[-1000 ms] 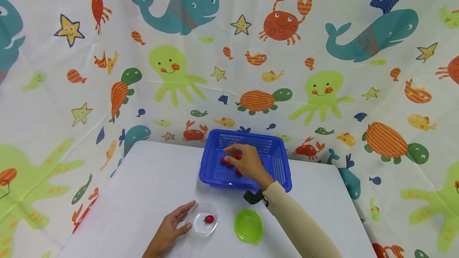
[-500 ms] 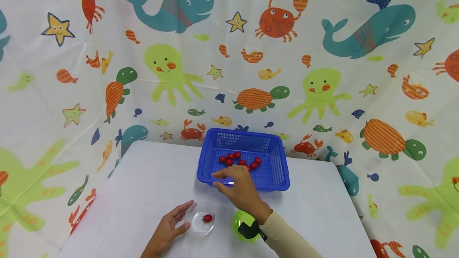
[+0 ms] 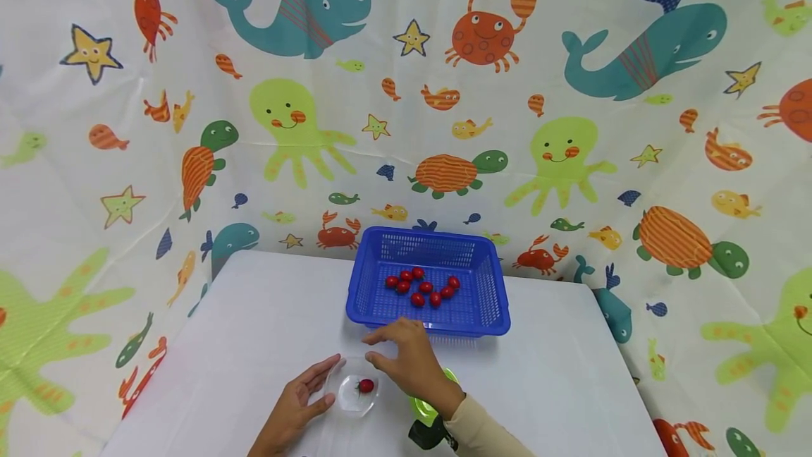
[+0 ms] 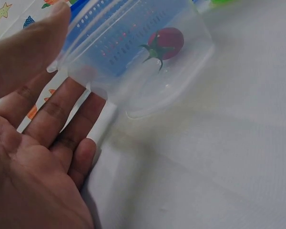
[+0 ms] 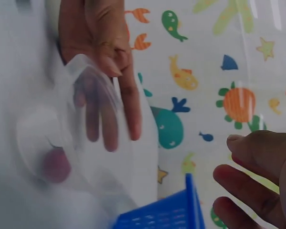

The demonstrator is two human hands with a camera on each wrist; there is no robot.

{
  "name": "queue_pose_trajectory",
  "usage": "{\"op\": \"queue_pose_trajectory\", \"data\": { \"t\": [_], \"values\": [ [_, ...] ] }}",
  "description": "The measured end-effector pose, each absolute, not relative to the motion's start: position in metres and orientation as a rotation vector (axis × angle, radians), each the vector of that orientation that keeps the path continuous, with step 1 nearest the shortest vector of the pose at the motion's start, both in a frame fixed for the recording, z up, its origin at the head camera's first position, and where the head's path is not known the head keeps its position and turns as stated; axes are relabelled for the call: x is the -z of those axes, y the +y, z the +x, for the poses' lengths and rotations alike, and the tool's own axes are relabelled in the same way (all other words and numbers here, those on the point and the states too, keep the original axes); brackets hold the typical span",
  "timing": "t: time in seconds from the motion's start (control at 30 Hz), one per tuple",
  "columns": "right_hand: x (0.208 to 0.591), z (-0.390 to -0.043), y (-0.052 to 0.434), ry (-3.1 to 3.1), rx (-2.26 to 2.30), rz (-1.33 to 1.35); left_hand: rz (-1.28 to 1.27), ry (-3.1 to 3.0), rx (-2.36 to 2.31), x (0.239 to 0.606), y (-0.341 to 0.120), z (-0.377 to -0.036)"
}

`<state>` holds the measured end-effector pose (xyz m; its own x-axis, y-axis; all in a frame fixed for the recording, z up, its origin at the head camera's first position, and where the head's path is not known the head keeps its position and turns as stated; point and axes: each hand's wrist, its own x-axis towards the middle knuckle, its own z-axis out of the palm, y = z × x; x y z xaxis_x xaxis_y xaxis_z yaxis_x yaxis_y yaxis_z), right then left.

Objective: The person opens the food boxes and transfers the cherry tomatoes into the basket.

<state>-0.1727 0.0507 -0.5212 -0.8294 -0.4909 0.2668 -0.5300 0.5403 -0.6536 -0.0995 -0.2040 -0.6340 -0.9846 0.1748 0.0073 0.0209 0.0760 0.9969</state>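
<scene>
- The clear plastic bowl (image 3: 357, 395) is steadied by the flat, relaxed left hand (image 3: 293, 411).
- Whether the right hand (image 3: 411, 362) pinches a cherry tomato cannot be told; release should happen low over the bowl.

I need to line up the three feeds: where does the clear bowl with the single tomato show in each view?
Head: clear bowl at bottom centre, between both hands.
Left wrist: upper centre, against the left hand's fingertips.
Right wrist: left half, blurred.
Shared landmark: the red tomato inside it.
</scene>
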Motion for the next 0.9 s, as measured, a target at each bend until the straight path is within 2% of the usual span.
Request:
{"op": "queue_pose_trajectory", "data": {
  "t": [0.43,0.67,0.9],
  "values": [
    [0.559,-0.163,0.037,-2.863,-1.143,0.887,0.171,2.171,-2.075,0.636,-0.204,-0.100],
    [0.566,-0.160,0.030,-2.914,-1.087,0.926,0.150,2.160,-2.078,0.636,-0.205,-0.100],
    [0.567,-0.157,0.026,-3.000,-0.838,1.005,0.159,2.170,-2.075,0.637,-0.205,-0.099]
  ]
}}
